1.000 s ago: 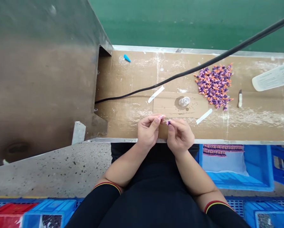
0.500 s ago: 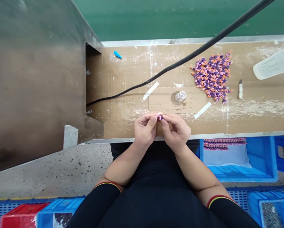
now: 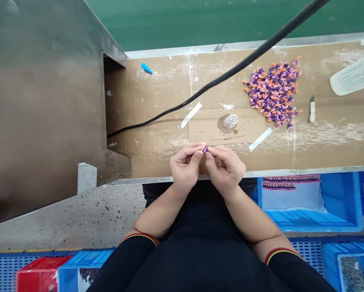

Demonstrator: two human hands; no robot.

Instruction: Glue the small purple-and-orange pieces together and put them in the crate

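Purple-and-pink piece is sitting pinched between the fingertips of the left hand and the right hand, just above the near edge of a cardboard-covered bench. Both hands are curled closed and gripping it, with thumbs and forefingers pressing in from either side. The fingers are hiding most of it, but its pale end appears to be pointing toward 11 o'clock and its purple end toward 5 o'clock. It is too small for its long axis to be read with certainty.

With the pinch as the centre of the dial and 12 straight ahead, a heap of purple-and-orange pieces is lying at 2 o'clock. A small clear plastic container is sitting nearer, at 1 o'clock, on a damp-looking ring. One strip of white tape is stuck down near 12 and another near 3. A blue cone is lying at 11 o'clock, and a black cable is running diagonally across the bench. Below the bench at 4 o'clock, a blue plastic crate is holding rows of purple-and-orange pieces.
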